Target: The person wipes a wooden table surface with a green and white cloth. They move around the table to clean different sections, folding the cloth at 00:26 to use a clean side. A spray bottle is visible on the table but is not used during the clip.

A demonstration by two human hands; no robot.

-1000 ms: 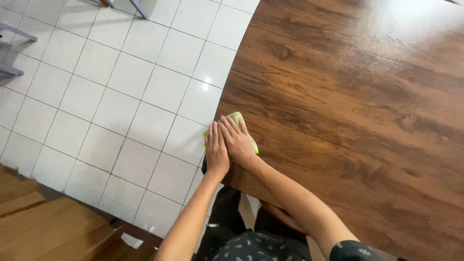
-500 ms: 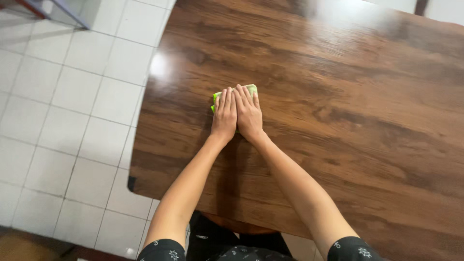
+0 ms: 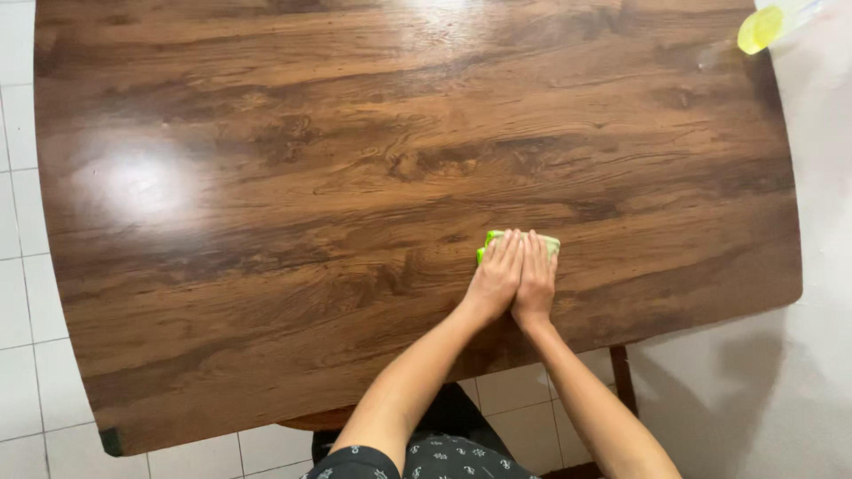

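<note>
The table is showing a dark brown wood-grain top, smooth and glossy, with light glaring off it at the far left and far middle. A soft green cloth is lying matt under the hands near the right. The floor tiles at the left are looking white, smooth and slightly shiny. A translucent yellow-green plastic bottle is sitting at the far right.

Both hands, left and right, cover most of a green cloth, leaving only its far edge showing. The bench runs past the top edge, where a blurred yellow object sits half cropped.
</note>
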